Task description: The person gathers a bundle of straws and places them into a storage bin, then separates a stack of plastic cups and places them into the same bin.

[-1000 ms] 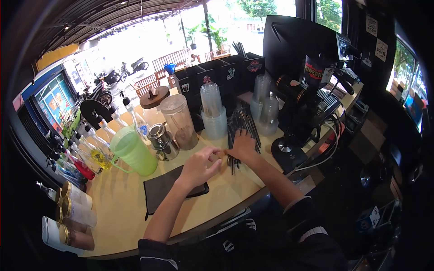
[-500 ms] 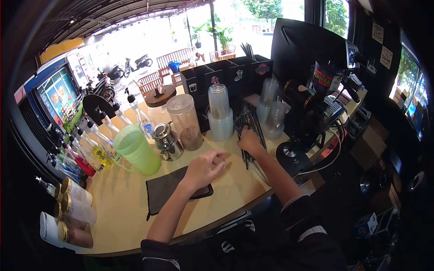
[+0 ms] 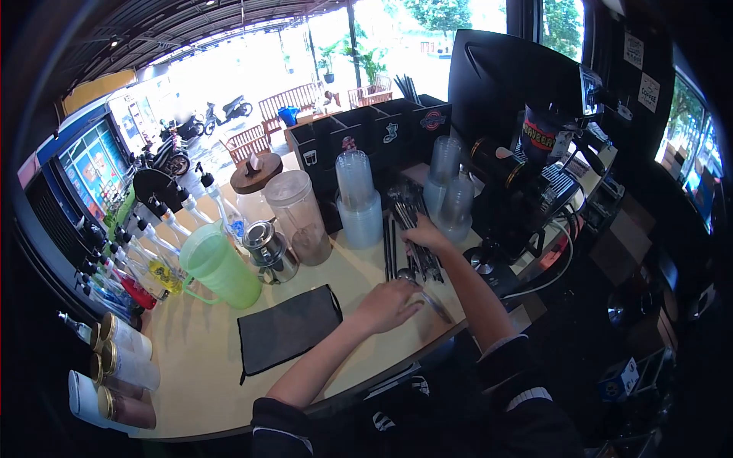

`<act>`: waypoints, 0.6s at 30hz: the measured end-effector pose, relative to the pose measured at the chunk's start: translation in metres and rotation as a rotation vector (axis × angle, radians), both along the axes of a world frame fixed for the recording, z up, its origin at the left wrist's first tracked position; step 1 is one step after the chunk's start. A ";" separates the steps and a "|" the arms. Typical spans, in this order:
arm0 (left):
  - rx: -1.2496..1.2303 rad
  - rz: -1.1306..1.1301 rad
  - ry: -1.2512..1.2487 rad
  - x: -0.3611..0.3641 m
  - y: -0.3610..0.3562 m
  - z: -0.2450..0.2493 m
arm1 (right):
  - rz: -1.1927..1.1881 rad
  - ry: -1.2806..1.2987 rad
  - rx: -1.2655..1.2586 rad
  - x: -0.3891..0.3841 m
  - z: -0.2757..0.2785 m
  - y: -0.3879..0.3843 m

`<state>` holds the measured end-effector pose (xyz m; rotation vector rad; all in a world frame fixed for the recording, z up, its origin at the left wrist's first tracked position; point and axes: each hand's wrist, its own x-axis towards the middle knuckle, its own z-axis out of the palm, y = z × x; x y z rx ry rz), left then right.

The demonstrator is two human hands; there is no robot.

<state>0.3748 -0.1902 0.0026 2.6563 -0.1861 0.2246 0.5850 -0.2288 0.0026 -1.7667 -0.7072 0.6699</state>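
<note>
My right hand is closed on a bundle of dark, thin utensils on the wooden counter, beside the stacked clear cups. More long utensils lie just left of and below that hand. My left hand is nearer the counter's front edge, its fingers curled beside the round end of a metal spoon; whether it touches the spoon is unclear. A dark folded cloth lies flat to the left of my left hand.
A green pitcher, a metal drip pot and a clear canister stand at the left. Cup stacks and a black divided box stand behind. Pump bottles and jars line the left edge; a grinder is at right.
My left hand has moved right, off the cloth and toward the utensils. My right hand is slightly lower and farther right. The utensils are spread more toward the front edge. The view has shifted slightly.
</note>
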 end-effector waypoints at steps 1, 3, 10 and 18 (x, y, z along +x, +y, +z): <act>0.041 -0.044 -0.063 0.003 -0.003 -0.010 | 0.010 0.111 0.075 -0.002 0.005 -0.004; 0.085 -0.091 -0.128 0.005 -0.007 -0.019 | 0.016 0.167 0.101 -0.006 0.017 -0.012; 0.283 0.068 -0.155 0.018 0.005 -0.024 | 0.125 0.433 0.265 0.010 0.016 -0.023; 0.083 0.085 -0.277 0.011 0.026 0.004 | 0.182 0.485 0.479 -0.010 0.036 -0.037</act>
